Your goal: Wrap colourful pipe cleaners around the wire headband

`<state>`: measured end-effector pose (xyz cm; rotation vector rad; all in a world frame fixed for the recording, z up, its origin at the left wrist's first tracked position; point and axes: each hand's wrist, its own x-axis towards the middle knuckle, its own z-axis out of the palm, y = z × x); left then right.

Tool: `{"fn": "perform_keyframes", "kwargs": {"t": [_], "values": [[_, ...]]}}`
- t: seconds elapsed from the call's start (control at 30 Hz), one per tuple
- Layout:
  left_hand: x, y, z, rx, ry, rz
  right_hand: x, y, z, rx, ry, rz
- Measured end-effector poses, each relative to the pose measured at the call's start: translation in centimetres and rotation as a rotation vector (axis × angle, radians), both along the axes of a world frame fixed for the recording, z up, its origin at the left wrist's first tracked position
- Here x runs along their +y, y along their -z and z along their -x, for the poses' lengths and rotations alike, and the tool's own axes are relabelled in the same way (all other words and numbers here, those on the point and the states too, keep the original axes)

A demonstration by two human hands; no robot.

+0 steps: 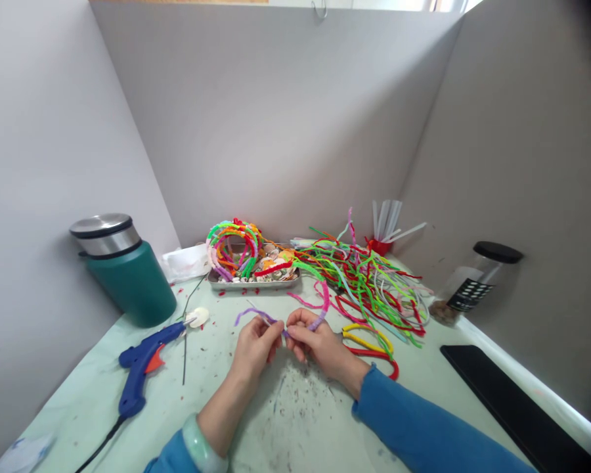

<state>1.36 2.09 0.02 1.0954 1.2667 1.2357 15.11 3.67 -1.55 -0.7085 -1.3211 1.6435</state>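
Note:
Above the middle of the table, my left hand pinches a purple pipe cleaner whose loose end sticks out to the left. A thin pale strip also shows at those fingertips; I cannot make out what it is. Close beside it, my right hand has its fingers closed on the purple part of the same work. From there a curved, wrapped length rises, purple at the bottom, then pink, with green at its upper end. The fingers hide where the pieces meet. Scissors with yellow and red handles lie next to my right hand.
A metal tray holds wrapped rings and small discs. Many loose pipe cleaners are heaped at the back right. On the left are a blue glue gun and a green flask; on the right, a black-lidded jar and a black slab.

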Motion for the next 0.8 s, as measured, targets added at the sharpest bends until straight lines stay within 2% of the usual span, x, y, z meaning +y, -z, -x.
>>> {"fn": "perform_keyframes", "kwargs": {"t": [0.13, 0.3, 0.63, 0.73, 0.8], "values": [[0.04, 0.10, 0.36, -0.127, 0.023, 0.058, -0.15, -0.12, -0.04, 0.009, -0.064, 0.028], [0.02, 0.06, 0.69, -0.192, 0.059, 0.009, -0.04, -0.21, -0.06, 0.054, -0.080, 0.074], [-0.01, 0.02, 0.39, 0.130, 0.225, -0.166, 0.56, -0.02, -0.18, 0.220, -0.012, 0.130], [0.08, 0.18, 0.46, 0.195, 0.220, -0.205, 0.56, -0.09, -0.21, 0.227, -0.018, 0.140], [0.19, 0.26, 0.60, 0.266, 0.184, -0.291, 0.52, -0.15, -0.23, 0.226, -0.019, 0.150]]}}
